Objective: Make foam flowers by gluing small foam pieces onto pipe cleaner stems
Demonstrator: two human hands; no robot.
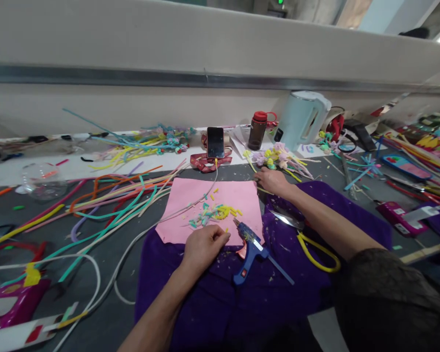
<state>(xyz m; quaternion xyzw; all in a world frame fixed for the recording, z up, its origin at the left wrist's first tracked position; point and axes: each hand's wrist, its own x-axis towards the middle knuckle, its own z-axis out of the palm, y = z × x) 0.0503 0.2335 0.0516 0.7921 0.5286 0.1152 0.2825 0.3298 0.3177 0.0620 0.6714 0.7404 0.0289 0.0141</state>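
The left hand [204, 247] rests at the near edge of a square pink felt sheet [190, 198], fingers curled inward with thumb and fingertips drawn together. Its grip is narrow, and whether a scrap is pinched inside it cannot be told. Just beyond the fingertips, further up the sheet and slightly to the right, lies a small heap of cut yellow and teal pipe-cleaner bits [214, 212]; the heap is near the left hand and apart from the right.

The right hand [273, 180] stretches across to the far right corner of the pink sheet, palm down, fingers loosely spread on the bench [106, 254]. It touches or nearly touches the stems of a cluster of pastel pipe-cleaner flowers [275, 157], which lies just past its fingertips toward the wall. The stems run on a slant from upper left to lower right, roughly across the line of the forearm. No object is visibly closed in this grip.

Between the two hands, a blue hot-glue gun [250, 249] lies on a purple cloth [205, 298], nozzle pointing up-left onto the pink sheet's near edge, handle trailing toward the person. It is just right of the left hand, which is the nearer of the two. A yellow loop of cord [317, 254] lies under the right forearm. Long loose pipe cleaners in many colours [113, 200] fan out to the left.
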